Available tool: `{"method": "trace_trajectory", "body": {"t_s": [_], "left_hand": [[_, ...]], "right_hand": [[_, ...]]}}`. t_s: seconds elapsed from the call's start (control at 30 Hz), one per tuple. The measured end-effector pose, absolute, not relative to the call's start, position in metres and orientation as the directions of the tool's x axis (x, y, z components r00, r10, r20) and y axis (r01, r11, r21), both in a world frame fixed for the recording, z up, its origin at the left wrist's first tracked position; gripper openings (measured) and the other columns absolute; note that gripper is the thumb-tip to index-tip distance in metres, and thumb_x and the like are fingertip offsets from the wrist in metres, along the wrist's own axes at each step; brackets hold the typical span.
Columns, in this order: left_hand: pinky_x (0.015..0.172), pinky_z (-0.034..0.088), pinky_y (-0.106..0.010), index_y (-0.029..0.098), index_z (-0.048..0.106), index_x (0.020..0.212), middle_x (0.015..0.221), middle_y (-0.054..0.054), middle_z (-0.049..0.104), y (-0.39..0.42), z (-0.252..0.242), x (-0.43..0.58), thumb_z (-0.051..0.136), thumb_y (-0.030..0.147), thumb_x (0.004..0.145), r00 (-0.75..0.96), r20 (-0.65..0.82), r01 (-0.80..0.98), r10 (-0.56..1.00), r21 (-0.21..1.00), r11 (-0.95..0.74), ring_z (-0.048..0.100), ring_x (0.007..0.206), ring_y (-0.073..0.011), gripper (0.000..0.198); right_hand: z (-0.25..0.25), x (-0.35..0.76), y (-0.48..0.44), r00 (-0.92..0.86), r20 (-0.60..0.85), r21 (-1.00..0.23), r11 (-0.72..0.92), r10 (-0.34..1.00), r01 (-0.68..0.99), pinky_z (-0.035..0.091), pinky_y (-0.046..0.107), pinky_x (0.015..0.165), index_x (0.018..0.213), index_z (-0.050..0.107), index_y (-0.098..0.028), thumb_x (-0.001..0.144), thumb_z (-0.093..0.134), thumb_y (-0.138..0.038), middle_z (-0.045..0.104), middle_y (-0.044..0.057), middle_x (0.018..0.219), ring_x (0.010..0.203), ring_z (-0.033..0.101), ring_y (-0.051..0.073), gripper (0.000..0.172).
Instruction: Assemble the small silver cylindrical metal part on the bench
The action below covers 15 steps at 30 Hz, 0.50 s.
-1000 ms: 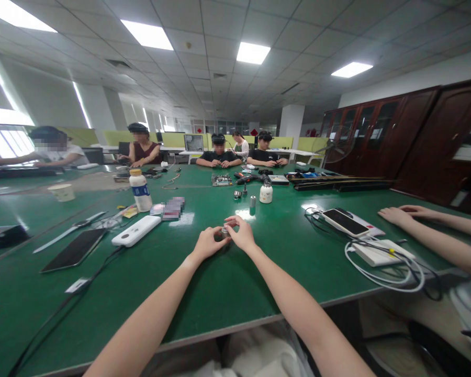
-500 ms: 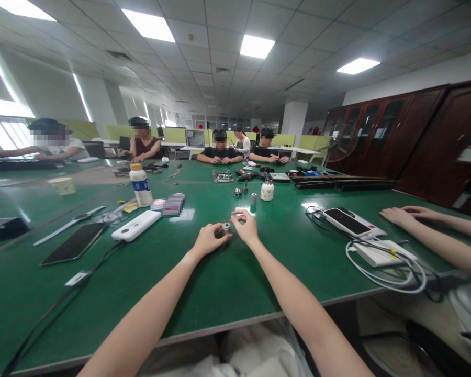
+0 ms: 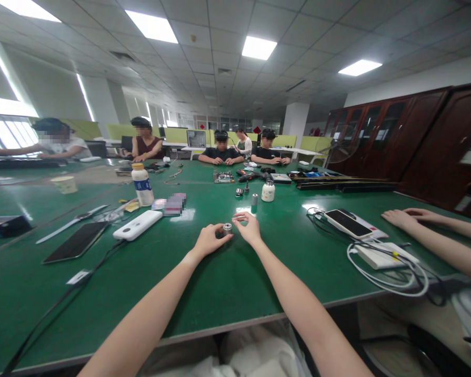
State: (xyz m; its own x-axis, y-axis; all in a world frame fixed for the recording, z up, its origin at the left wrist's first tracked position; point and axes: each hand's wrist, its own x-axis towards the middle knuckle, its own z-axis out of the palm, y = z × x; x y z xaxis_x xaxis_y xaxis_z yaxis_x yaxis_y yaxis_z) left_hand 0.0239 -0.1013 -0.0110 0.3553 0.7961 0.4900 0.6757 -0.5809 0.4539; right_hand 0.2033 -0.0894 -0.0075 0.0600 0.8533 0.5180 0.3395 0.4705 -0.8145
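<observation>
A small round grey metal part [image 3: 227, 229] with a hollow-looking top stands upright on the green table. My left hand [image 3: 211, 239] is closed round it, thumb on the near side and fingers on the far side. Just to its right is my right hand [image 3: 248, 229], its fingers curved toward the part with a gap between thumb and fingertips. I see nothing in that hand. Beyond it stands a plain silver metal cylinder [image 3: 255, 202], upright and untouched.
Past the cylinder are a white jar [image 3: 268, 191] and a circuit board [image 3: 223, 177]. A white power bank [image 3: 137, 225], a dark tablet [image 3: 76, 242] and a bottle [image 3: 142, 186] lie or stand left. Cabled devices [image 3: 388, 255] and another person's hands [image 3: 400, 218] are right.
My right hand's fingers have dropped slightly and curled a little more beside the part. The left hand keeps its hold. The whole view has shifted slightly.
</observation>
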Motion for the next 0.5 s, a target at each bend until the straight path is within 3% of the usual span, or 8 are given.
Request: {"method": "trace_trajectory", "body": {"t_s": [0.13,0.23,0.5], "left_hand": [[0.076,0.050,-0.032,0.022,0.071,0.108,0.091,-0.005,0.076,-0.103,-0.011,0.024,0.063,0.056,0.079,0.345,0.487,0.674,0.802,0.467,-0.573,0.068,0.083,-0.0234,0.045],[0.078,0.051,-0.032,0.021,0.071,0.108,0.093,-0.006,0.076,-0.103,-0.011,0.024,0.064,0.055,0.078,0.332,0.482,0.670,0.811,0.485,-0.562,0.068,0.085,-0.0239,0.045],[0.076,0.049,-0.033,0.022,0.073,0.107,0.089,-0.005,0.077,-0.105,-0.007,0.025,0.062,0.056,0.080,0.353,0.473,0.694,0.807,0.446,-0.565,0.067,0.083,-0.0248,0.045]], "right_hand": [[-0.022,0.215,-0.085,-0.031,0.429,-0.824,0.405,0.903,0.397,0.058,0.039,0.083,0.078,0.071,-0.021,0.068,0.072,-0.007,0.075,-0.001,0.072,0.077,0.075,0.021,0.017],[-0.028,0.218,-0.085,-0.080,0.407,-0.820,0.402,0.910,0.408,0.059,0.036,0.081,0.077,0.073,-0.021,0.065,0.073,-0.005,0.076,-0.001,0.073,0.077,0.075,0.020,0.020],[-0.012,0.212,-0.088,-0.029,0.494,-0.796,0.466,0.869,0.387,0.057,0.036,0.087,0.088,0.072,-0.021,0.076,0.066,-0.010,0.077,0.002,0.086,0.085,0.074,0.019,0.017]]}}
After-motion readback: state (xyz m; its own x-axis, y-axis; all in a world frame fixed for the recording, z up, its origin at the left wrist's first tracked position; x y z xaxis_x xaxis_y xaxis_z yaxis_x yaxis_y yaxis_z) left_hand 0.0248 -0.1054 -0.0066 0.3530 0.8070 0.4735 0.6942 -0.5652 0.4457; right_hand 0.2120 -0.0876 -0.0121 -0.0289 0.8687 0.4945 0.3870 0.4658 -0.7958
